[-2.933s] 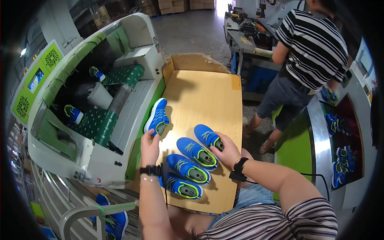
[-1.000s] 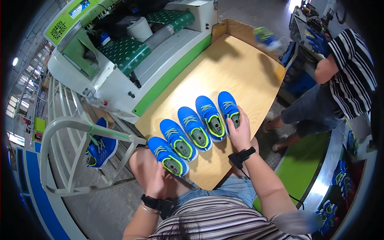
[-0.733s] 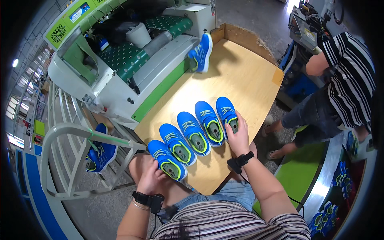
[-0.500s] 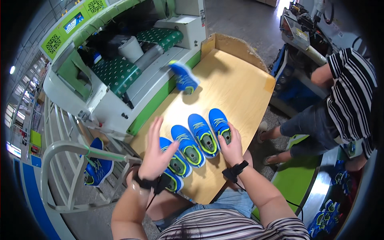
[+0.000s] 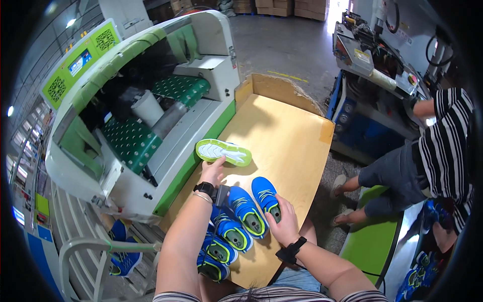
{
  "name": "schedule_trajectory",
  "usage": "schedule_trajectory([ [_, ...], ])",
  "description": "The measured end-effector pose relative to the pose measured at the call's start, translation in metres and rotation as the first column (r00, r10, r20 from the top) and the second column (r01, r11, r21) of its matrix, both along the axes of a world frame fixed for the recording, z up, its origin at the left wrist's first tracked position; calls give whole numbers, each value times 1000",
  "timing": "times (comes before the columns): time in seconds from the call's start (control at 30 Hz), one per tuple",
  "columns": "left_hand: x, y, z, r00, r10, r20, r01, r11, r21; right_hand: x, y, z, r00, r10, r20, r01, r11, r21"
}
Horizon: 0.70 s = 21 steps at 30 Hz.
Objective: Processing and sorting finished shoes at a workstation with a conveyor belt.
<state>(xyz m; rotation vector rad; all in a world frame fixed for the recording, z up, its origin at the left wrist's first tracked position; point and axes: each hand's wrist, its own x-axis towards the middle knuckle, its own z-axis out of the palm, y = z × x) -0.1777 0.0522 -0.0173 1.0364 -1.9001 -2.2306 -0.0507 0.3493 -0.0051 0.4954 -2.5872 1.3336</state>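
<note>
Blue shoes (image 5: 236, 226), four, sit lined up on the tabletop (image 5: 292, 136); right hand (image 5: 284, 224) grips the end one, left hand (image 5: 214, 171) touches a fifth, sole-up shoe (image 5: 224, 152) at twelve o'clock, seemingly last to join.

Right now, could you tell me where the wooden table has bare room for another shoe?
The wooden table is bare beyond the overturned shoe, up to the cardboard wall and right edge. It is crowded near you: the row of blue shoes and both hands.

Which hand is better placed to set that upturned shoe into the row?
Left. The left hand already touches the sole-up shoe by the machine, while the right hand rests on the end shoe of the row.
</note>
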Motion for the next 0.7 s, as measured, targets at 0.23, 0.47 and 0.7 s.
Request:
schedule_trajectory([
  [0.23, -46, -12, -17, 967, 39, 250, -52, 997, 49, 7, -9, 5, 998, 50, 32, -49, 999, -15],
  [0.47, -77, 70, 10, 946, 210, 248, -276, 921, 274, 0, 2, 1, 1000, -17, 6, 17, 1000, -17],
  [0.7, -101, 101, -27, 953, 261, 154, -303, 799, 520, 0, 1, 0, 1000, -28, 10, 28, 1000, -7],
])
